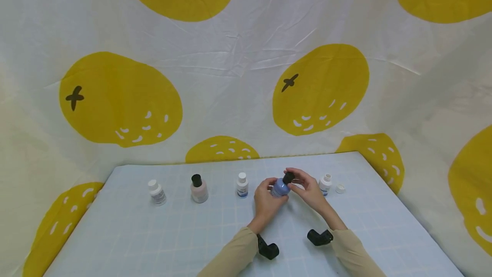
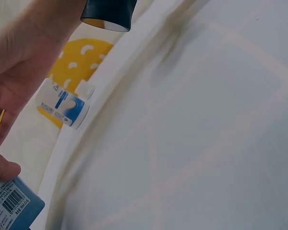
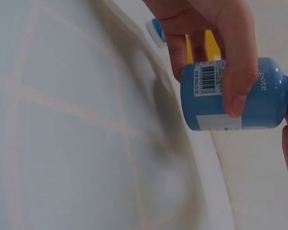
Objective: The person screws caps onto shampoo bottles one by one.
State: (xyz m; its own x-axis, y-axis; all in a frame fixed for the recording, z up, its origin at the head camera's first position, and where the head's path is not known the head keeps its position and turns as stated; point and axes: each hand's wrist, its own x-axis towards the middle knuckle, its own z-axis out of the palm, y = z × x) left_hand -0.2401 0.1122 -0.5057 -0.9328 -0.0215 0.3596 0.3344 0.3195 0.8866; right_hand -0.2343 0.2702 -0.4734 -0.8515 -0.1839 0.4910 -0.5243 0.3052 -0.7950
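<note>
My left hand point(image 1: 266, 205) grips the body of a blue bottle point(image 1: 280, 188), held tilted above the table. The bottle's label with a barcode and my left thumb point(image 3: 238, 91) appear in the right wrist view. My right hand point(image 1: 310, 190) pinches the black cap point(image 1: 288, 177) at the bottle's top. Whether the cap is loose cannot be told. Just right of my right hand stands a white bottle point(image 1: 325, 184) with its neck bare, and a white cap point(image 1: 340, 189) lies beside it.
Left of my hands stand a small white bottle point(image 1: 242, 185), a pale pink bottle point(image 1: 199, 190) with a black cap, and another white-capped bottle point(image 1: 156, 193). The light blue table point(image 1: 184, 238) ends at a fruit-print curtain point(image 1: 226, 97). Black mounts point(image 1: 267, 249) sit at both wrists.
</note>
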